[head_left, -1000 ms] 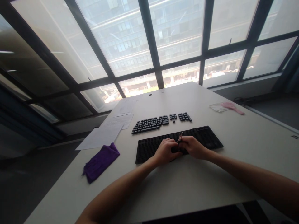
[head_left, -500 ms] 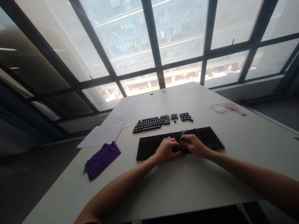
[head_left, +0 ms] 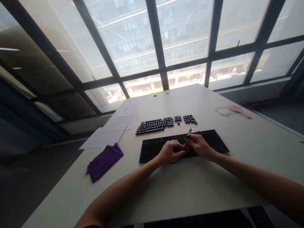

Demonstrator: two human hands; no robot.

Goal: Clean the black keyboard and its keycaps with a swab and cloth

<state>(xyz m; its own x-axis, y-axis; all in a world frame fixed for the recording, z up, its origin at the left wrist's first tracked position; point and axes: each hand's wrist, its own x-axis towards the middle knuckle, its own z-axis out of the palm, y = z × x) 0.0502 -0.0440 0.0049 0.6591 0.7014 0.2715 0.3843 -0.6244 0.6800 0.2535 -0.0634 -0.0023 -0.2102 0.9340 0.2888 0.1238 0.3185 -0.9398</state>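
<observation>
Black keyboard (head_left: 155, 146) lies on the pale surface (head_left: 171, 190), with dark keycaps (head_left: 155, 125) set out in groups just beyond it. Over its middle, the right hand (head_left: 200, 146) is clamped on a small tool (head_left: 190, 130) whose metal end points up and away. The left hand (head_left: 170, 152) bends its fingers in close beside it; whether they grip anything I cannot tell, the spot being small and dark

Keyboard (head_left: 154, 147), keycaps (head_left: 154, 126), cloth (head_left: 104, 162) on table (head_left: 190, 186)

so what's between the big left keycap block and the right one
The head view shows a small keycap cluster and, nearer, a lone keycap.
</observation>
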